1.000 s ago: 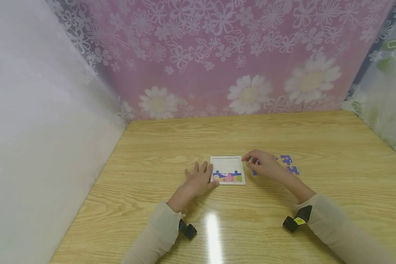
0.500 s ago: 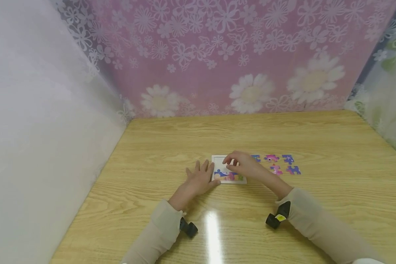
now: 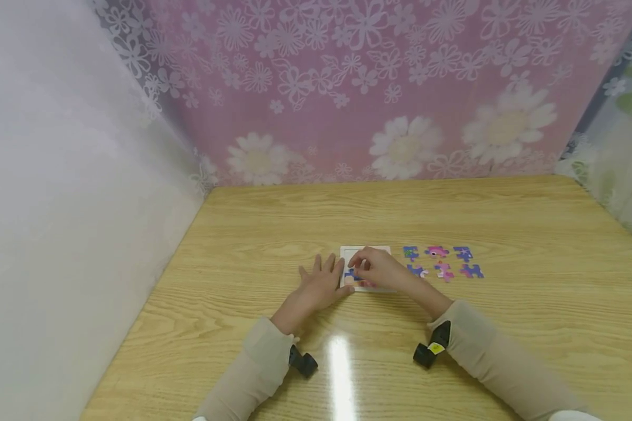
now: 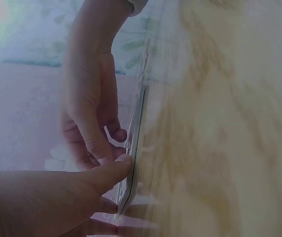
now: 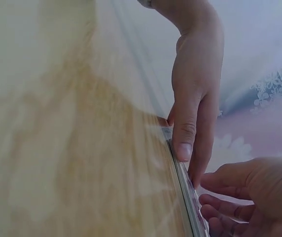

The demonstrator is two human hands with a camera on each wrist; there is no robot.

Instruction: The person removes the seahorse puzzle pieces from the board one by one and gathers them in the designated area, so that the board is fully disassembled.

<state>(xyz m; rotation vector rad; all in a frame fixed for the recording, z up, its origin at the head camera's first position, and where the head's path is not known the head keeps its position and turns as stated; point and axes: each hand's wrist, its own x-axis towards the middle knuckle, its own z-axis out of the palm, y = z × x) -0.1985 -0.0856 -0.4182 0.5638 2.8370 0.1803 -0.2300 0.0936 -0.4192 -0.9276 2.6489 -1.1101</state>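
Observation:
A small white puzzle frame (image 3: 366,248) lies on the table in the head view, with joined jigsaw pieces (image 3: 350,280) along its near side. My left hand (image 3: 320,288) rests flat at the frame's left edge, fingers spread, its thumb (image 4: 116,170) on the near left corner. Over the middle of the frame is my right hand (image 3: 380,270), its fingers loosely bent and their tips close above the joined pieces. No piece shows between those fingers (image 5: 227,205) in the right wrist view. The hand hides the right part of the frame.
Right of the frame, several loose jigsaw pieces lie in two rows, among them a pink piece with an eye (image 3: 437,252) and a blue piece with a star (image 3: 463,253). The wooden table (image 3: 274,228) ends at a pink flowered curtain (image 3: 321,134); a white wall stands left.
My right hand has moved left from beside the loose pieces to over the frame, uncovering the loose pieces. The left hand has stayed at the frame's edge.

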